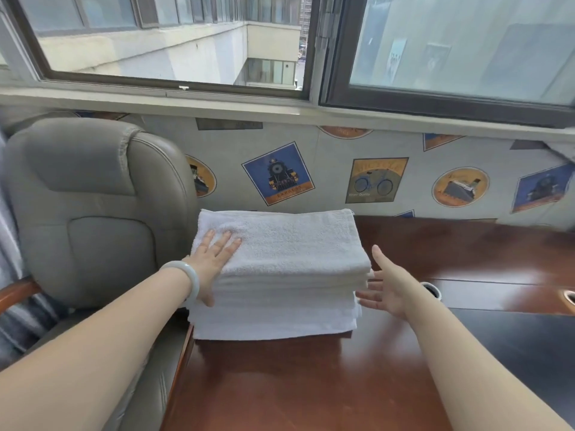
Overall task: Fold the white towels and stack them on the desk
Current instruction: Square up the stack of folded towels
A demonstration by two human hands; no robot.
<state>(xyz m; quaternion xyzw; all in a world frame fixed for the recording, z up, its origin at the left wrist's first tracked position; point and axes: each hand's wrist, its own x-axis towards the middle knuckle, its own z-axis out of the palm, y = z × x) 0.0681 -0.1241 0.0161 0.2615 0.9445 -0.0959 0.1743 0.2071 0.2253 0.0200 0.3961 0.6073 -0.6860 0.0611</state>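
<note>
A tall stack of several folded white towels point(289, 269) stands on the left end of the reddish-brown wooden desk point(298, 377). My left hand point(214, 256), with a pale bangle on its wrist, lies flat with straight fingers on the top towel's near left corner. My right hand point(389, 287) is spread open beside the stack's right side, its fingertips at or just off the towel edges; I cannot tell if they touch. Neither hand holds anything.
A grey leather office chair point(93, 206) stands left of the desk, close against the stack. Two round cable holes point(432, 289) sit in the desk at right, next to a dark inset pad point(529, 346). A wall with poster prints and windows rises behind.
</note>
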